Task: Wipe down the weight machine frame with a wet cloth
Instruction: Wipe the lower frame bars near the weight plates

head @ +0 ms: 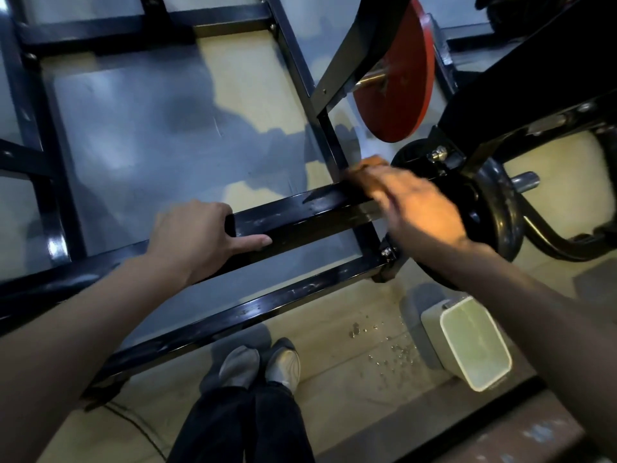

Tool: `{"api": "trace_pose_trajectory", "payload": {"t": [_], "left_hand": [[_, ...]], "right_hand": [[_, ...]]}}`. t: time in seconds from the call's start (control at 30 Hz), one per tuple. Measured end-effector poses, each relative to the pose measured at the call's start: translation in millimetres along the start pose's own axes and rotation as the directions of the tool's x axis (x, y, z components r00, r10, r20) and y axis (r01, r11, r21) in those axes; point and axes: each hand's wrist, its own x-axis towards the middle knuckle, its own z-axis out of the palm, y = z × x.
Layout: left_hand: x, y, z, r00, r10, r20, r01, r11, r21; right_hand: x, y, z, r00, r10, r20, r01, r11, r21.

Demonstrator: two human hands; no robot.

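Pale concrete floor [350, 379] spreads under everything I see, patched with grey shadow and dotted with small wet drops [390, 354] near my feet. Over it runs the glossy black square-tube machine frame [300, 208], its rails crossing in a grid toward the top left. My left hand [197, 235] grips the near crossbar, fingers curled over its top edge and thumb laid along the side facing me. My right hand [407, 202] is blurred at the bar's right end, where it meets an upright post; something small and orange-brown, possibly the cloth [370, 163], shows past its fingers, but I cannot tell whether the hand holds it or how far the fingers are closed. Just behind that hand, crowding the corner, sits a black round weight plate [494, 215] on a steel peg, and above it a red round weight plate [400, 78] hangs on a slanted black arm. A white rectangular plastic bucket [467, 342] stands on the floor below my right forearm, near the frame's bolted corner foot. My grey shoes [260, 365] and dark trouser legs [243, 426] are against the lowest rail.
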Motion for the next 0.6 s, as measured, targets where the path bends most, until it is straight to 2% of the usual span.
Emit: {"api": "trace_pose_trajectory", "payload": {"t": [0.03, 0.1, 0.17, 0.23, 0.3, 0.37, 0.4, 0.43, 0.5, 0.57, 0.6], "left_hand": [[1, -1, -1, 1.0, 0.005, 0.006, -0.005, 1.0, 0.0], [0, 0, -2, 1.0, 0.003, 0.013, -0.003, 1.0, -0.002], [-1, 2, -2, 1.0, -0.001, -0.002, 0.001, 1.0, 0.006], [-4, 2, -2, 1.0, -0.017, -0.009, 0.017, 1.0, 0.016], [-5, 3, -1, 0.999, -0.027, -0.02, 0.028, 0.999, 0.024], [-6, 3, -1, 0.999, -0.036, -0.014, 0.036, 0.999, 0.02], [-5, 3, -1, 0.999, -0.038, -0.015, 0.038, 0.999, 0.01], [-5, 2, 0, 0.999, -0.035, -0.019, 0.035, 0.999, 0.0], [-5, 1, 1, 0.999, -0.023, -0.03, 0.023, 1.0, -0.008], [-5, 0, 4, 0.999, -0.017, -0.044, 0.016, 1.0, -0.009], [-5, 0, 5, 0.999, -0.012, -0.051, 0.012, 1.0, -0.009]], "right_hand": [[3, 15, -5, 0.991, 0.127, -0.044, -0.126, 0.992, 0.029], [7, 22, -6, 0.922, 0.364, -0.133, -0.354, 0.931, 0.093], [7, -3, 4, 0.898, 0.416, -0.145, -0.398, 0.907, 0.14], [1, -43, 15, 0.952, 0.292, -0.091, -0.269, 0.941, 0.205], [-10, -65, 18, 1.0, 0.023, -0.003, -0.022, 0.973, 0.229], [-14, -56, 9, 0.979, -0.195, 0.064, 0.18, 0.966, 0.185], [-13, -42, 4, 0.974, -0.212, 0.084, 0.198, 0.969, 0.149], [-11, -27, -2, 0.983, -0.164, 0.081, 0.155, 0.982, 0.106], [-3, 5, -11, 0.996, 0.093, -0.01, -0.092, 0.993, 0.077], [1, 13, -11, 0.919, 0.379, -0.105, -0.364, 0.921, 0.138], [2, 6, -7, 0.884, 0.449, -0.133, -0.426, 0.889, 0.167]]}}
